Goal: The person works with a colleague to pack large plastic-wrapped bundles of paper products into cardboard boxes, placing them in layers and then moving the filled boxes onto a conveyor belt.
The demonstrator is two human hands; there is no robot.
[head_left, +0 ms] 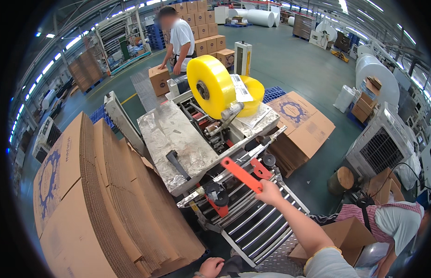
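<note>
My right hand (270, 193) grips the near end of a flat orange-red bar (241, 174) with a hole at its far end. The bar extends over the front of a carton sealing machine (177, 139), above its roller conveyor (260, 232). A black lever handle (177, 164) lies on the machine's scuffed metal top. Two rolls of yellow packing tape (212, 87) sit on top, one upright and one lower behind a labelled sheet. At the bottom edge is my left hand (211, 267), low beside the conveyor, its fingers curled and its palm hidden.
Stacked flat cartons (132, 208) stand close on the left; more flat cartons (298, 121) lie right of the machine. Behind it, a person touches a closed carton (159, 80). At lower right, another person bends near an open carton (351, 236). An air cooler (382, 146) stands right.
</note>
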